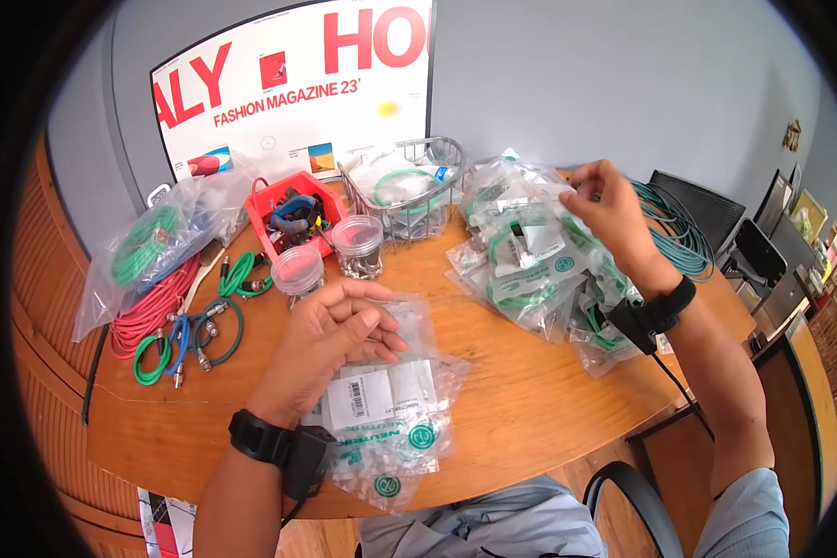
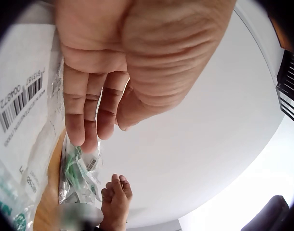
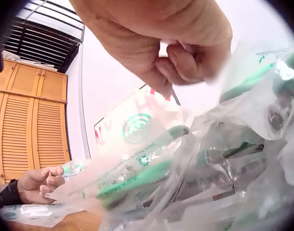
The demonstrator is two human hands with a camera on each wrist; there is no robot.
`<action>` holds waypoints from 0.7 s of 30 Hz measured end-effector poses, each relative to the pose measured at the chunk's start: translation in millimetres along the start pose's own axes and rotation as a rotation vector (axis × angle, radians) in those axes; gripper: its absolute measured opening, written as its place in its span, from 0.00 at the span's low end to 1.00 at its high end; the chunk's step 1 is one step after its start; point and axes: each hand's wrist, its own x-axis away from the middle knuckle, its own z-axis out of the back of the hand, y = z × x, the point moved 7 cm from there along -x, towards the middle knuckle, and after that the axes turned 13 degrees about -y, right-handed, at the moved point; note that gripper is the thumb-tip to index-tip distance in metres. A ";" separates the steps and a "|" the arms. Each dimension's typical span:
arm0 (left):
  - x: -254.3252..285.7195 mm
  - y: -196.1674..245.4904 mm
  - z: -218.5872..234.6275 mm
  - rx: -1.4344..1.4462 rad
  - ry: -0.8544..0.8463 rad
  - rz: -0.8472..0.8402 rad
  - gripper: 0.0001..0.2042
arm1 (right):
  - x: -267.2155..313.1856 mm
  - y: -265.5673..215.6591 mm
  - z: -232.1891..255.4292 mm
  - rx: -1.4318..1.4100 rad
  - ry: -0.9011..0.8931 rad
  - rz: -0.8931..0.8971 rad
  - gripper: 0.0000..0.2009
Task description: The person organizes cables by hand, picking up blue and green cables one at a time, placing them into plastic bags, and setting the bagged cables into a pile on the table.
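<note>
My left hand [image 1: 330, 339] hovers over flat clear plastic bags [image 1: 409, 395], its fingers relaxed and slightly bent with nothing between them. These bags carry green NEUTRIK print and a white barcode label [image 2: 21, 98], which lies beside the hand in the left wrist view. Raised above a heap of bagged green cables [image 1: 530, 265], my right hand [image 1: 614, 214] has its fingers curled in toward the thumb. No object shows in its grasp. In the right wrist view, the crinkled plastic bags [image 3: 137, 166] fill the space below the right hand [image 3: 180, 53].
A red bin [image 1: 262, 219] of tools and two clear jars [image 1: 358, 237] stand behind the left hand. Beyond is a wire basket [image 1: 405, 191] with bagged cable. Loose cables [image 1: 219, 335] and a large bag [image 1: 144, 246] lie left; coiled dark cable [image 1: 674, 232] lies right.
</note>
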 end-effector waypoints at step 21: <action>1.3 2.2 13.4 0.038 0.074 -0.101 0.12 | 96.1 -142.1 -131.2 -0.075 -0.966 0.615 0.26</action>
